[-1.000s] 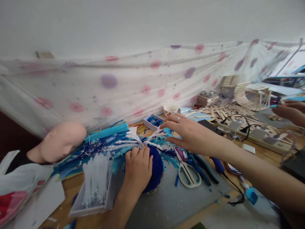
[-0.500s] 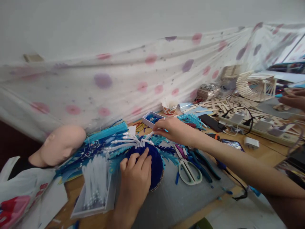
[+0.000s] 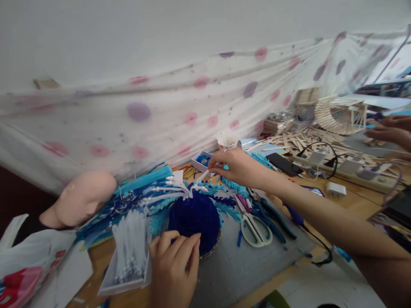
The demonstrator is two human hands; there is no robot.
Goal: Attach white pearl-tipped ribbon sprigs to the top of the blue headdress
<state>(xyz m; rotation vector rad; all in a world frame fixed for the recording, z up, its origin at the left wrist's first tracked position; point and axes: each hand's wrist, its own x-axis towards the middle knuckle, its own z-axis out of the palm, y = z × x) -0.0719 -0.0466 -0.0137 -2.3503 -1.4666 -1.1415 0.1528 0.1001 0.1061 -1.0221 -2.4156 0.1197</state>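
A dark blue velvet dome [image 3: 195, 214] with a beaded lower edge rests on the grey mat. White fuzzy stems [image 3: 170, 194] with pearl tips fan out leftward from its top. My right hand [image 3: 229, 166] pinches the upper end of another white stem [image 3: 201, 176], which slants up from the dome's top. My left hand [image 3: 175, 265] lies at the dome's near left side, its fingers loosely bent and slightly apart. Turquoise leafy sprigs [image 3: 227, 209] spread around the dome. Left of my left hand, a white box [image 3: 107, 280] holds several white pearl-tipped stems.
White-handled scissors [image 3: 257, 231] and dark-handled pliers [image 3: 272, 222] lie right of the dome. A mannequin head [image 3: 83, 196] lies at the left. Behind stand a small box of blue bits [image 3: 201, 160] and a paper cup [image 3: 227, 139]. Another person's hands [image 3: 393, 130] are at far right.
My left hand has slid off the dome's top toward me, baring more blue velvet. My right hand has shifted slightly right, and the white stem it pinches shows more plainly.
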